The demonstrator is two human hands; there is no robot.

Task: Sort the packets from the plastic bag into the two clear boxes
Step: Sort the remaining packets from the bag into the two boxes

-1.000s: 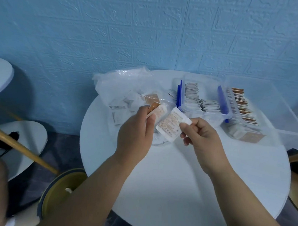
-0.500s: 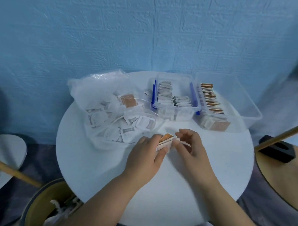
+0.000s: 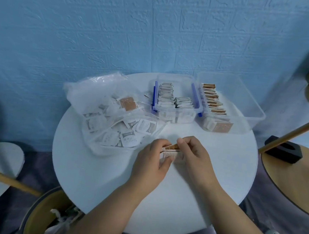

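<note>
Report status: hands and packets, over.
Left hand and right hand grip small stack of white and orange packets. Clear plastic bag part full. Blue-latched clear box, larger clear box unobstructed.

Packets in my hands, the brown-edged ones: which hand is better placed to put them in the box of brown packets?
Probably the right hand: it pinches the packets and sits on the side of the brown-packet box; the left hand would have to cross over.

My two bare forearms, angled inward, hands meeting; my left hand (image 3: 151, 164), fingers curled round a small stack of packets (image 3: 169, 153); my right hand (image 3: 195, 157), knuckles up, thumb and forefinger pinching that stack's upper edge.
</note>
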